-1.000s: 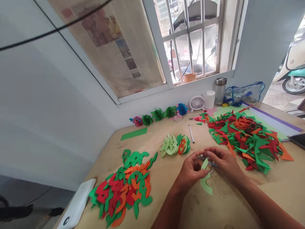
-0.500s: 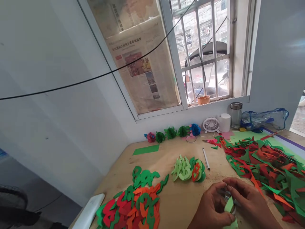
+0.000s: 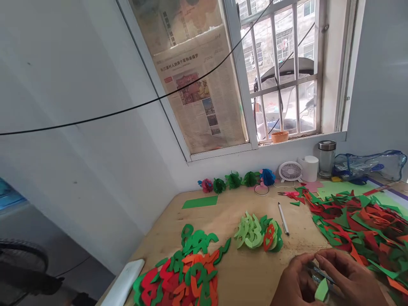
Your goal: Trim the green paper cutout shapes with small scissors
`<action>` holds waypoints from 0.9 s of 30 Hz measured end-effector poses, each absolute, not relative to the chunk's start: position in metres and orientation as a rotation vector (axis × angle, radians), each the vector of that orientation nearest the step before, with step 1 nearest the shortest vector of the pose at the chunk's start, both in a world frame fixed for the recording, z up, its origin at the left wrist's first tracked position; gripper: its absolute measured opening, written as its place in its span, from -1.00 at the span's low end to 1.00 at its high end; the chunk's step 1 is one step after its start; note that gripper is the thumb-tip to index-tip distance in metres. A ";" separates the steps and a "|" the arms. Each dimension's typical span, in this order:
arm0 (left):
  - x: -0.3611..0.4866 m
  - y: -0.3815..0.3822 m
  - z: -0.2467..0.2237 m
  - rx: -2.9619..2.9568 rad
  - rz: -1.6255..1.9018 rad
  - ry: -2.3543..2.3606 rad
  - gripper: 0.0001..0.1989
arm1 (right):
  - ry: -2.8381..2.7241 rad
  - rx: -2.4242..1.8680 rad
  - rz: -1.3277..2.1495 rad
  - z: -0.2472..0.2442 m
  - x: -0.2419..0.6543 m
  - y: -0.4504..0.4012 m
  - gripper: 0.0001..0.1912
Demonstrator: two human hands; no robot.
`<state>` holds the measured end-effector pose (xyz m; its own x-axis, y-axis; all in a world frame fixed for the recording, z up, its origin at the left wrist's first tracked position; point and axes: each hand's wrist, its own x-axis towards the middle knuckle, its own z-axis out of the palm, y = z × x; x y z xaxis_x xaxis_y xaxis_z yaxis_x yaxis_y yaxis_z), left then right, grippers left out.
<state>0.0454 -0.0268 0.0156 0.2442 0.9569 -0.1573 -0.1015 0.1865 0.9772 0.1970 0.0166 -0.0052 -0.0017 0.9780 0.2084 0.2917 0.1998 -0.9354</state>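
Observation:
At the lower right my left hand is closed, its fingers curled around a piece of light green paper. Close against it, my right hand is bent around small silvery scissors, mostly hidden between the fingers. The scissors lie right beside the green paper. Just beyond the hands sits a small heap of light green paper cut-outs, touching a stack of green and orange-red cut-outs. A white pen lies behind them.
Green, red and orange cut-outs spread at the left front, near a white flat device. Paper scraps heap on the right. Along the wall stand honeycomb paper balls, a small fan and a glass jar.
The view has shifted, so the table things appear slightly further right or lower. Both hands stay together around the light green paper, less of which shows below the fingers now.

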 end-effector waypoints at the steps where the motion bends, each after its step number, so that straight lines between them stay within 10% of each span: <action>1: 0.045 -0.027 0.015 1.087 0.956 1.018 -0.15 | -1.485 -1.276 0.862 -0.004 0.196 0.016 -0.69; 17: 0.035 -0.020 -0.003 0.991 1.159 0.976 -0.03 | -1.583 -1.186 1.110 0.000 0.194 0.015 -0.61; 27: 0.030 -0.019 0.018 0.930 1.565 1.286 -0.45 | -1.399 -1.293 1.078 0.043 0.193 0.001 -0.63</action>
<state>0.0305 -0.0190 0.0181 -0.3309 0.9435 0.0158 -0.1675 -0.0752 0.9830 0.1929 0.0007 0.0434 -0.0282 0.9977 0.0617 0.1949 0.0660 -0.9786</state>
